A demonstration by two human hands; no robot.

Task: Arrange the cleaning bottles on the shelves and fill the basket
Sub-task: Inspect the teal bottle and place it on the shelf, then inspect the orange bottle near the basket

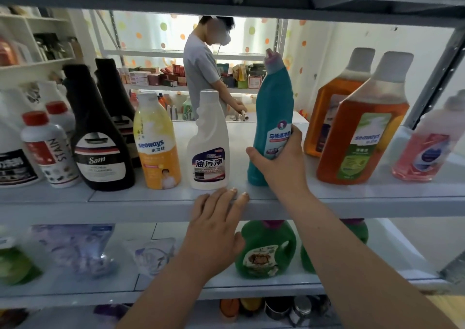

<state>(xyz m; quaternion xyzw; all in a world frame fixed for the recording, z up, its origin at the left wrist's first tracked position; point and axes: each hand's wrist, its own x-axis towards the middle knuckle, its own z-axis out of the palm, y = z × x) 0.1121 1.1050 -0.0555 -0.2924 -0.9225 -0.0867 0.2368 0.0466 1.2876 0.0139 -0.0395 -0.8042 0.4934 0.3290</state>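
Note:
My right hand grips the lower body of a tall teal toilet-cleaner bottle, which stands upright on the middle shelf. My left hand rests flat against that shelf's front edge, fingers apart, holding nothing. Left of the teal bottle stand a white spray-type bottle and a yellow Seaways bottle. To its right are two amber bottles and a pink bottle.
Two black bottles and white red-capped bottles fill the shelf's left end. Green jugs and clear pouches sit on the shelf below. Beyond the rack a person stands at another shelf.

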